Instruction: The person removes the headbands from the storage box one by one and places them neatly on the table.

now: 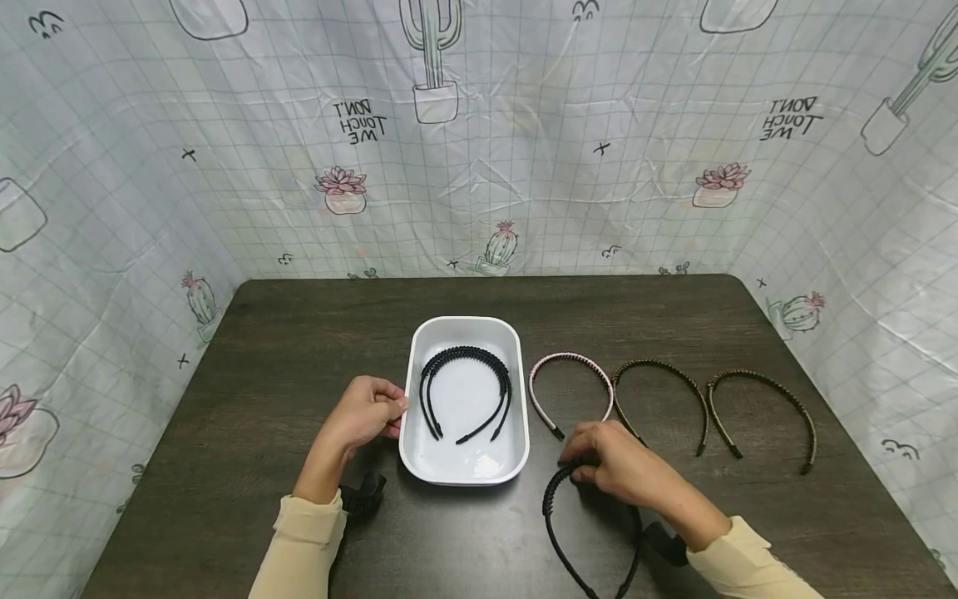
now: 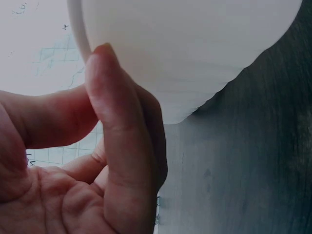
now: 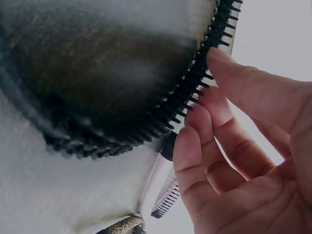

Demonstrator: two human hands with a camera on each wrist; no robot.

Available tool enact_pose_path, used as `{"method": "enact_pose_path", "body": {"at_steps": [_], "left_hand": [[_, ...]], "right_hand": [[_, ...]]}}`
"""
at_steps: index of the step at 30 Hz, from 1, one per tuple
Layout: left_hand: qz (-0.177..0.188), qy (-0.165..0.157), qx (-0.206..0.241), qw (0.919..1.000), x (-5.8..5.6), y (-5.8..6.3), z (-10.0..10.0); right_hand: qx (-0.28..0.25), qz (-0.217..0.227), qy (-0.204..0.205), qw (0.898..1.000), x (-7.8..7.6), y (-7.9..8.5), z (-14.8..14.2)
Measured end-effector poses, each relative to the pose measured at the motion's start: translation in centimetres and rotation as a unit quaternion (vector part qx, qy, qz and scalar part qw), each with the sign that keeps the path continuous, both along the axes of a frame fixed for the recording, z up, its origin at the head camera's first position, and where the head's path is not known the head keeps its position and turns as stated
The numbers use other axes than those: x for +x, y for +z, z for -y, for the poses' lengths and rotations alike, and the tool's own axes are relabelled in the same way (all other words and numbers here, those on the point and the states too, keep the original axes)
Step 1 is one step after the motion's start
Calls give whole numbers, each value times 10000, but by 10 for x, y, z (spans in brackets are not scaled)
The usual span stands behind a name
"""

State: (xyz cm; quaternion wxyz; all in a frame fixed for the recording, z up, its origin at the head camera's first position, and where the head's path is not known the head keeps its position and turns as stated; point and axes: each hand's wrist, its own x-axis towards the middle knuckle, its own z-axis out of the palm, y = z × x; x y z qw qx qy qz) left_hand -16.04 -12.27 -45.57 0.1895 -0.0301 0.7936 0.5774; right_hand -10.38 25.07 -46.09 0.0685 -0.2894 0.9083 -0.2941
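My left hand (image 1: 365,413) pinches the left rim of a white plastic tray (image 1: 466,408); in the left wrist view a finger presses on its smooth wall (image 2: 195,53). Black headbands (image 1: 467,353) lie together inside, ends towards me. To the right of the tray, my right hand (image 1: 624,467) holds another black headband (image 1: 551,522) by its curved top. Its ends point towards the front edge. Close up in the right wrist view, small teeth line that headband (image 3: 168,108), with the thumb on one side and fingertips on the other.
A pink headband (image 1: 570,356) rests on the dark wooden table (image 1: 299,333) right of the tray. Beyond it are two brownish-gold headbands, one in the middle (image 1: 659,363) and one at far right (image 1: 778,384). A patterned curtain (image 1: 524,166) hangs behind the table and along both sides.
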Motion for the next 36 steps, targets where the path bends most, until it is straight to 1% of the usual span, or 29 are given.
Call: {"method": "enact_pose_path", "body": {"at_steps": [2,6,9,13,21,29,36], "left_hand": [[-2,-1,19,10000,0,0,0],[19,-12,41,10000,-1,0,1],[42,-16,53,10000,-2,0,1],[68,-16,84,9999,-2,0,1],[79,-44,87,9999,-3,0,1],[91,-67,107,9999,-3,0,1],[114,-46,140,9998,-3,0,2]], "right_hand": [[14,0,-26,10000,-1,1,0],[81,-151,-127,9998,-2,5,2],[17,-169,-179,9997,-4,8,2],[-115,-138,-174,9997,-7,12,3],[-143,-107,-201,9996,-13,20,7],[-225,-226,-173,9993,-19,27,12],[-227,-290,-240,9990,-26,34,21]]}}
